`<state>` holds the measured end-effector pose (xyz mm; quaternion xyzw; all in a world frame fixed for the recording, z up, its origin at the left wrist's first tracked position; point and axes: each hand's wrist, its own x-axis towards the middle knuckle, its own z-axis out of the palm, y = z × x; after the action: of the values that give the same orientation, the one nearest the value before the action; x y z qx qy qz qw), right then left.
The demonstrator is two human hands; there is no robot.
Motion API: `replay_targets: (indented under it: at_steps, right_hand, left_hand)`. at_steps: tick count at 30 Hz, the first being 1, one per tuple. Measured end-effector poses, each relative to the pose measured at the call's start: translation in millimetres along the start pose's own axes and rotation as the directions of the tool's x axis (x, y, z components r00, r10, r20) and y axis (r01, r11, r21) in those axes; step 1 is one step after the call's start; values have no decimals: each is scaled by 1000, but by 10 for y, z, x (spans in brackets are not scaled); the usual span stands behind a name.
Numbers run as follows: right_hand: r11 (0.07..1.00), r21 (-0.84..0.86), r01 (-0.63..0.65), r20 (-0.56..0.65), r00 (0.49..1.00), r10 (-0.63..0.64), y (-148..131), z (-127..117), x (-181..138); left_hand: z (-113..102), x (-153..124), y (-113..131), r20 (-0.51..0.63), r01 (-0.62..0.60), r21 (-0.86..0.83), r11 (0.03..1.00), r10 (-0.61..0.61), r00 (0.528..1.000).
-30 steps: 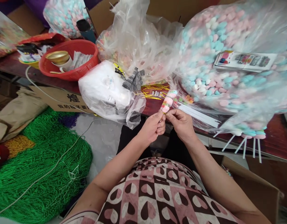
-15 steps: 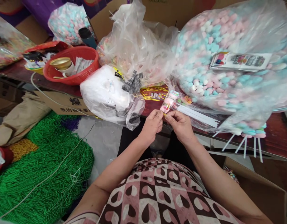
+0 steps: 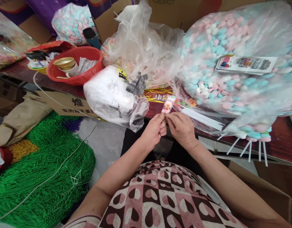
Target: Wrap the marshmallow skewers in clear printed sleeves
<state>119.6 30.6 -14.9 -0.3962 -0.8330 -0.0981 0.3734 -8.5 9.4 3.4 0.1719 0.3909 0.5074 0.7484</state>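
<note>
A small clear packet of pink and white marshmallow candy [image 3: 168, 104] stands tilted above the table's front edge. My left hand [image 3: 153, 130] is closed and pinches the packet's gathered lower end. Against that same end, the thumb and fingertips of my right hand [image 3: 182, 128] are pressed together. The yellow twist tie seen there a moment earlier is now mostly hidden by my fingers. Behind the packet lie loose yellow twist ties [image 3: 149, 96] and colourful ring-shaped candies [image 3: 192, 101]. To the right of my right hand are flat white sticks [image 3: 203, 118] in clear plastic.
A huge clear bag of pastel marshmallows [image 3: 222, 85] fills the right, with printed cards [image 3: 247, 65] on it. Marshmallow sticks [image 3: 249, 150] jut over the front edge. Left are a white plastic bag [image 3: 107, 91], a red basket [image 3: 88, 71] and green cords [image 3: 48, 171] on the floor.
The packet has shifted slightly left and turned more upright. My right hand has rolled over at the packet's end, and the yellow tie is less visible. My left hand keeps its pinch.
</note>
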Motion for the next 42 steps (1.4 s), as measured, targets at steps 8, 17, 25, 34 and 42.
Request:
replay_targets:
  at_steps: [8,17,25,34,42]
  right_hand:
    - [996,-10,92,-8,996,-92,45,38,42]
    - [999,49,16,23,1000,-17,47,83,45]
    - [992,107,-66,158,986,48,103,0,99]
    - [219,620,-754,507,598,621,-115,-37,178]
    - [-337,622,-707,772,482,415,-270,-367,341]
  left_hand:
    - [13,-17,6,-31,-8,-34,999,6,999]
    - [-14,-66,22,72,-26,33,999,24,997]
    - [-125,4,28,47,-258,737,624,334,942]
    - [-226,50,-56,216,-431,823,370,498,840]
    - [-307,-38,183,407,-556,558,616,381,830]
